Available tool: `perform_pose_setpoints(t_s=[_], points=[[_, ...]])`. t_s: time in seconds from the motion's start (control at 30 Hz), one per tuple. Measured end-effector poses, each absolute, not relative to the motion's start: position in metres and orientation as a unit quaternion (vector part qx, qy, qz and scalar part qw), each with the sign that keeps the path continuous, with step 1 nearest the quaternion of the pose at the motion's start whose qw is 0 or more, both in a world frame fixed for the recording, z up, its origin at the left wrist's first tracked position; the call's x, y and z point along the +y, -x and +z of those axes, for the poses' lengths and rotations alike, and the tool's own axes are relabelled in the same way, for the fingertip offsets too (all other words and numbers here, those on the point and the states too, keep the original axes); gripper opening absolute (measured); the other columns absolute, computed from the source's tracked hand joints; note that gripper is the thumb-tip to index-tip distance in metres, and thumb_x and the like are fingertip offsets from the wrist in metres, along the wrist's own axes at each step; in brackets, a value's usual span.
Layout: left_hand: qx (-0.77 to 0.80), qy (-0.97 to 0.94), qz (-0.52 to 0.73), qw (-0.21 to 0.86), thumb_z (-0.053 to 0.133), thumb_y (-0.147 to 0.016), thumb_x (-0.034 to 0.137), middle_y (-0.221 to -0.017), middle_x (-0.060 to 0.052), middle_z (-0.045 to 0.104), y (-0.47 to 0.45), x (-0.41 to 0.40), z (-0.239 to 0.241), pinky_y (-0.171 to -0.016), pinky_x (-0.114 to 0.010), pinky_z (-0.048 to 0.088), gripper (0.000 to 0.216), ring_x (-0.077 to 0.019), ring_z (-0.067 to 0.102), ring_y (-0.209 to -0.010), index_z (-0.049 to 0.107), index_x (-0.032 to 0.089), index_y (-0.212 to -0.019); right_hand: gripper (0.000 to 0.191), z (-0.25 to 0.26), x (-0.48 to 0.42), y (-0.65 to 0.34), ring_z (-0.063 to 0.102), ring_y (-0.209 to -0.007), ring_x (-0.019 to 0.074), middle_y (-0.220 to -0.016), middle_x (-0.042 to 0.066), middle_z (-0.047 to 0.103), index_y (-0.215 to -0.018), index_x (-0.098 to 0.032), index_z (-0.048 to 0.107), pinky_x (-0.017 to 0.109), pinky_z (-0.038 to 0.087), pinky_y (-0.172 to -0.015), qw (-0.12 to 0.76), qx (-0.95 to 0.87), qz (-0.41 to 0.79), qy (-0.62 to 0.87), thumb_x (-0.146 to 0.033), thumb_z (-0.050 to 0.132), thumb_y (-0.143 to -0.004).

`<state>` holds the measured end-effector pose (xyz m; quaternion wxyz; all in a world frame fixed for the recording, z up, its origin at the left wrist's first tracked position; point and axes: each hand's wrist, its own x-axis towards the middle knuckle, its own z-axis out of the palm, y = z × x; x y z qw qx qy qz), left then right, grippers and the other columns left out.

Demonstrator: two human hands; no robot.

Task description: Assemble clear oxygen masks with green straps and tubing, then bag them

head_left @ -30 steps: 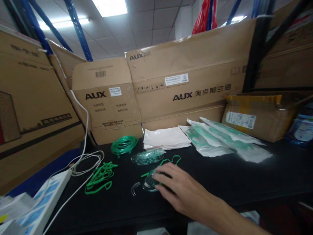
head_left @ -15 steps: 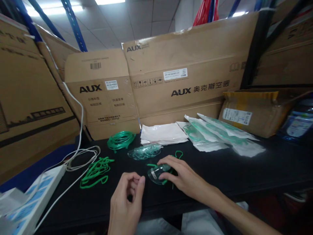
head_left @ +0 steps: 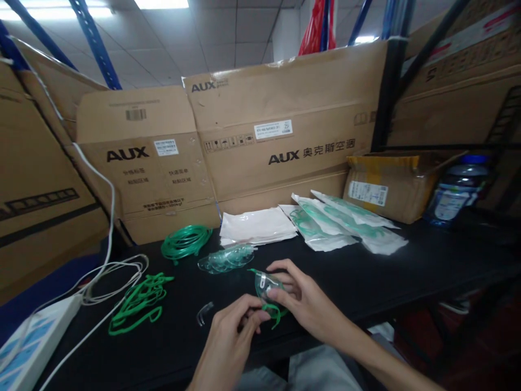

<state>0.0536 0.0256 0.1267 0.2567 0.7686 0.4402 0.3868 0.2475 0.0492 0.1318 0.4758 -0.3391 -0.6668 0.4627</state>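
My right hand [head_left: 299,290] is closed around a clear green-tinted oxygen mask [head_left: 264,282] with a small metal nose clip, just above the black table. A thin green elastic strap [head_left: 273,310] hangs at the mask's near side. My left hand [head_left: 240,326] is pinched on that strap, though its fingertips are partly hidden. To the left of this hand lies a small clear bent tube piece [head_left: 204,314]. Beyond the hands rests an overlapping stack of clear masks [head_left: 228,259].
Loose green straps [head_left: 142,301] lie on the left, near a white cable and power strip [head_left: 44,336]. Coiled green tubing [head_left: 186,240], white pouches [head_left: 258,225] and filled pouches [head_left: 337,220] line the back. A cardboard box [head_left: 382,184] and bottle [head_left: 456,190] stand at right.
My left hand has moved right to the mask and closed on its strap. The mask is now tilted up in my right hand. The bent tube piece has come into view. The camera view has shifted right.
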Motion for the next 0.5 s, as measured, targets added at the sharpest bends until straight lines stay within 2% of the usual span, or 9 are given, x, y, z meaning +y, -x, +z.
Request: perform_pose_setpoints(t_s=[0.1, 0.17, 0.3, 0.4, 0.5], points=[[0.430, -0.780, 0.396, 0.222, 0.051, -0.102, 0.028, -0.074, 0.001, 0.063, -0.052, 0.023, 0.126, -0.064, -0.020, 0.047, 0.021, -0.0130, 0.060, -0.066, 0.071, 0.022, -0.097, 0.042, 0.135, 0.046, -0.250, 0.060, -0.125, 0.0236, -0.133, 0.008, 0.067, -0.143, -0.027, 0.056, 0.040, 0.045, -0.108, 0.450, -0.735, 0.383, 0.334, -0.037, 0.053, -0.102], [0.414, -0.789, 0.403, 0.209, 0.050, -0.102, 0.026, -0.080, 0.000, 0.065, -0.053, 0.023, 0.127, -0.067, -0.020, 0.048, 0.021, -0.0133, 0.062, -0.069, 0.070, 0.022, -0.098, 0.044, 0.137, 0.045, -0.251, 0.053, -0.134, 0.0246, -0.138, 0.007, 0.063, -0.144, -0.029, 0.055, 0.042, 0.039, -0.114, 0.433, -0.763, 0.340, 0.339, -0.037, 0.054, -0.102], [0.394, -0.800, 0.398, 0.214, 0.051, -0.101, 0.023, -0.086, -0.002, 0.068, -0.053, 0.027, 0.125, -0.069, -0.020, 0.049, 0.020, -0.0145, 0.064, -0.076, 0.069, 0.021, -0.092, 0.066, 0.136, 0.043, -0.249, 0.053, -0.134, 0.0258, -0.142, 0.006, 0.059, -0.142, -0.030, 0.054, 0.037, 0.043, -0.112, 0.413, -0.780, 0.319, 0.346, -0.031, 0.081, -0.082], [0.386, -0.800, 0.388, 0.245, 0.056, -0.099, 0.021, -0.088, -0.002, 0.069, -0.052, 0.029, 0.120, -0.067, -0.020, 0.048, 0.014, -0.0141, 0.065, -0.075, 0.069, 0.021, -0.092, 0.066, 0.128, 0.045, -0.248, 0.059, -0.126, 0.0231, -0.134, 0.006, 0.062, -0.134, -0.028, 0.056, 0.032, 0.048, -0.106, 0.407, -0.784, 0.312, 0.351, -0.020, 0.084, -0.075], [0.383, -0.781, 0.399, 0.288, 0.062, -0.095, 0.016, -0.091, -0.002, 0.071, -0.051, 0.029, 0.118, -0.071, -0.020, 0.048, 0.010, -0.0145, 0.066, -0.080, 0.069, 0.021, -0.090, 0.069, 0.117, 0.049, -0.248, 0.059, -0.127, 0.0235, -0.135, 0.006, 0.060, -0.134, -0.028, 0.051, 0.032, 0.049, -0.106, 0.410, -0.792, 0.290, 0.347, -0.018, 0.084, -0.073]])
